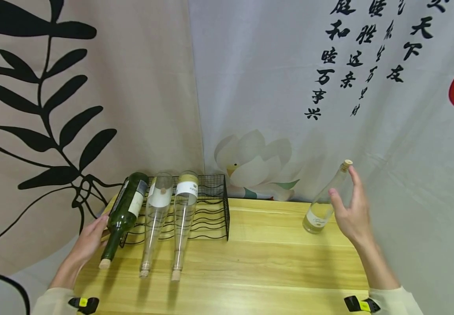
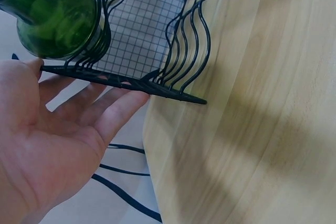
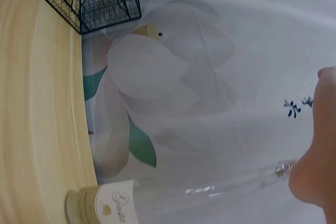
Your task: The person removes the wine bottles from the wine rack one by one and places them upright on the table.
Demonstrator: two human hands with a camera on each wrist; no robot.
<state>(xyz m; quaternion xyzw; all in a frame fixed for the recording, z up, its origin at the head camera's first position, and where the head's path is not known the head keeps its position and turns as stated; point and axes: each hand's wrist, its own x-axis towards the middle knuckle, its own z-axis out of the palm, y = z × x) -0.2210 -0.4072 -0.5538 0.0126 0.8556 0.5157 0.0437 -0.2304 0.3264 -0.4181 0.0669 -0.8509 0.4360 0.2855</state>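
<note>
At the left end of a black wire bottle rack [image 1: 228,210], my left hand [image 2: 63,129] lies against the side frame, fingers mostly extended along its outer face. A green corked bottle [image 1: 126,208] rests in the rack closest to that hand, neck toward me. Beside it lie two clear corked bottles, one in the middle [image 1: 157,210] and one further right [image 1: 186,210]. On the table's right side stands another clear corked bottle [image 1: 317,212] with a white label. My right hand [image 1: 350,212] is beside its neck, thumb and index finger apart; whether they touch it is unclear.
The wooden table [image 1: 266,253] runs beneath everything and meets a printed curtain [image 1: 258,96] at the back. The necks of the lying bottles stick out past the rack's front. Table surface lies between the rack and the standing bottle.
</note>
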